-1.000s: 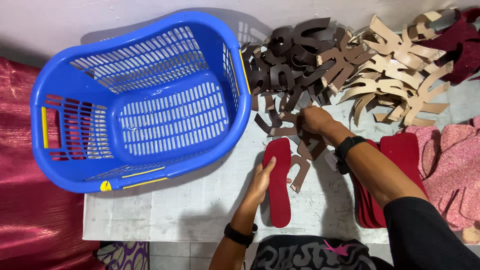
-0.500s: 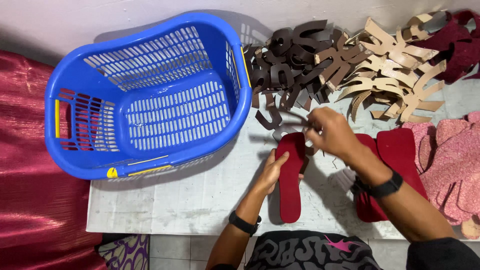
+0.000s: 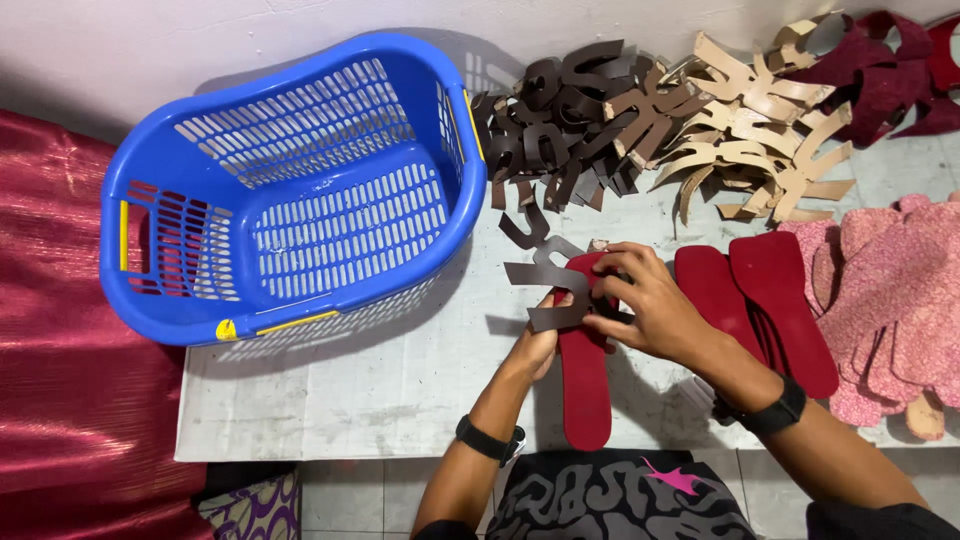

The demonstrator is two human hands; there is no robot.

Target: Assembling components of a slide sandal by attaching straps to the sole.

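Head camera: both hands meet over a dark red sole (image 3: pixel 585 385) lying on the bench (image 3: pixel 400 400), its long axis running away from the person. The left hand (image 3: pixel 540 340) and right hand (image 3: pixel 650 310) pinch a brown strap piece (image 3: pixel 545 280) at the sole's far end, the right reaching in from the side.

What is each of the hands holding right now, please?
Left hand: closed on the dark brown strap piece over the red sole.
Right hand: fingers pressing the same strap piece.
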